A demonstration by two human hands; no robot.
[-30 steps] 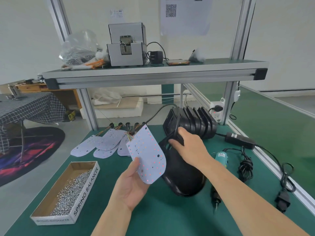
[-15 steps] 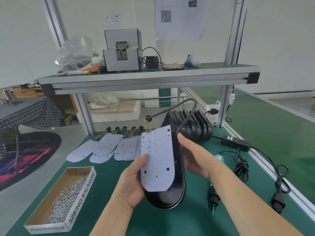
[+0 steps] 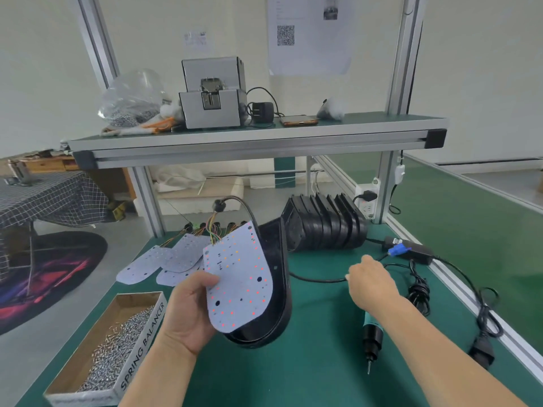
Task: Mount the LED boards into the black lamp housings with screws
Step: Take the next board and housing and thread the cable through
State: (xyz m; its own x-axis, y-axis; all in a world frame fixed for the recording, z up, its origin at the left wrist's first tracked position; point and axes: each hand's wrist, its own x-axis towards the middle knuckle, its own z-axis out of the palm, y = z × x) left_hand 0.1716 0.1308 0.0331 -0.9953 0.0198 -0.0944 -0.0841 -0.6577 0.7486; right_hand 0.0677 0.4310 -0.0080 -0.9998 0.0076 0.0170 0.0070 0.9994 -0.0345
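My left hand [image 3: 188, 312] grips a white LED board [image 3: 238, 277] together with a black lamp housing [image 3: 276, 289], both tilted on edge above the green table. Coloured wires and a black cable [image 3: 317, 279] run from the board's top. My right hand [image 3: 371, 284] is lower right of the housing and pinches that black cable just above the table. Several more LED boards [image 3: 164, 262] lie flat at the back left. A row of black housings [image 3: 326, 223] stands at the back. A cardboard box of screws [image 3: 117, 345] sits at the front left.
An electric screwdriver [image 3: 370, 336] lies on the table under my right forearm, its cord coiled beside it. A black power adapter [image 3: 411, 251] and plug cable run along the right edge. A shelf [image 3: 252, 142] overhead carries a screw feeder machine and a bag.
My right hand let go of the housing and moved right and down to the cable. My left hand now holds board and housing alone, turned more on edge.
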